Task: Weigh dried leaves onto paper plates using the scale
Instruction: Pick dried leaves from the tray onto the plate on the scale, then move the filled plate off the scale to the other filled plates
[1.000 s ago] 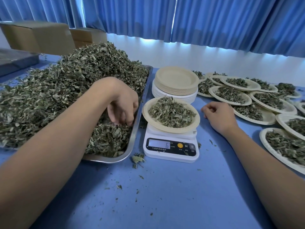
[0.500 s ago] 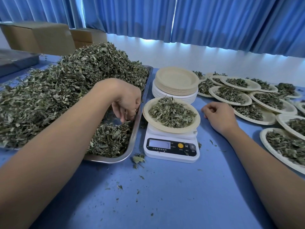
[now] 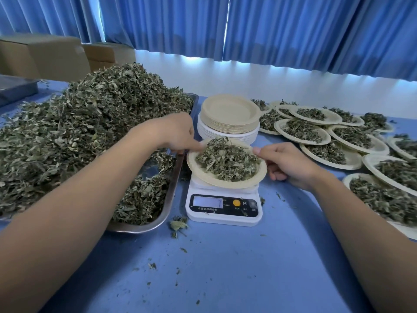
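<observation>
Grey-green dried leaves [image 3: 85, 132], beige paper plates [image 3: 230, 111], white scale [image 3: 223, 211] with orange button [image 3: 236, 202], blue curtains [image 3: 293, 30]

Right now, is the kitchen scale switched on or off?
On. The kitchen scale has its display lit pale with a digit showing at its right end. The full reading is too blurred to tell.

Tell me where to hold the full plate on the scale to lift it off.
Take the plate by its bare rim, left and right, coming in from both sides, thumbs on top, fingers underneath. The leaves heap in the middle, and the rim overhangs the scale, leaving room below.
</observation>
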`<action>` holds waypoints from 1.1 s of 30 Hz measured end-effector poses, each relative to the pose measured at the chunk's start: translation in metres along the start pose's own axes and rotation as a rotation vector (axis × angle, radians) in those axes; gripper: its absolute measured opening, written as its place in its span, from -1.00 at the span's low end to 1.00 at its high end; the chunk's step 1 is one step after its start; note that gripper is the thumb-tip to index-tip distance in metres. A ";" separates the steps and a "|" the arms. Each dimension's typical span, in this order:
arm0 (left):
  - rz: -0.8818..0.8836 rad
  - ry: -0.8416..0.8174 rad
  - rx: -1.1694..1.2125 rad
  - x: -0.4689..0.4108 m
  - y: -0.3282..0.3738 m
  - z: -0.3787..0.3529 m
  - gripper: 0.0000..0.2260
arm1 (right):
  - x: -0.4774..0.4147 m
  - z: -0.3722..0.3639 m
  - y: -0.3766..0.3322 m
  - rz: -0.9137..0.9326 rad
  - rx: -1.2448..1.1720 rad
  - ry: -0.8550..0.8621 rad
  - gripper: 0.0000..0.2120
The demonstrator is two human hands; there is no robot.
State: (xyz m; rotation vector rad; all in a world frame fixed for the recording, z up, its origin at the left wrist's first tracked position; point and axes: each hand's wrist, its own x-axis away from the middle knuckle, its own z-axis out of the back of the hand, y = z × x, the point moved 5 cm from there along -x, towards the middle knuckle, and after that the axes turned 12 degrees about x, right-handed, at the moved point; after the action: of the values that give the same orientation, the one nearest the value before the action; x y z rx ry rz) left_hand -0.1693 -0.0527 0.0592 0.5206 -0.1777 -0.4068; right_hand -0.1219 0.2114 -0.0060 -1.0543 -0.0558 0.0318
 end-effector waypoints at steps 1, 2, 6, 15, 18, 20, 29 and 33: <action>-0.014 0.010 -0.022 -0.001 0.002 -0.003 -0.59 | 0.000 -0.003 -0.001 -0.011 -0.011 -0.015 -0.58; -0.029 0.026 -0.047 -0.001 0.005 -0.006 -0.58 | 0.001 -0.004 -0.003 -0.027 -0.031 -0.019 -0.59; -0.038 0.073 0.075 -0.004 0.012 -0.010 -0.60 | 0.010 0.004 -0.007 -0.107 -0.106 0.019 -0.66; 0.011 -0.159 0.920 -0.024 0.085 -0.045 -0.76 | 0.049 0.088 0.002 -0.193 -0.172 0.255 -0.84; 0.017 -0.162 0.996 -0.042 0.123 -0.068 -0.81 | 0.065 0.126 0.015 -0.237 -0.173 0.361 -0.82; 0.020 -0.149 1.034 -0.056 0.149 -0.086 -0.86 | 0.075 0.151 0.026 -0.277 -0.143 0.418 -0.77; 0.062 -0.227 1.270 -0.139 0.261 -0.150 -0.88 | 0.094 0.280 0.083 -0.419 -0.057 0.669 -0.76; 0.085 -0.224 1.246 -0.165 0.304 -0.171 -0.81 | 0.090 0.327 0.108 -0.482 -0.045 0.747 -0.81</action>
State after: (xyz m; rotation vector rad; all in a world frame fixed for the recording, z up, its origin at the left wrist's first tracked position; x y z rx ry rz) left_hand -0.1721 0.3329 0.0592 1.6853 -0.6813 -0.2294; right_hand -0.0522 0.5534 0.0637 -1.0197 0.3683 -0.7996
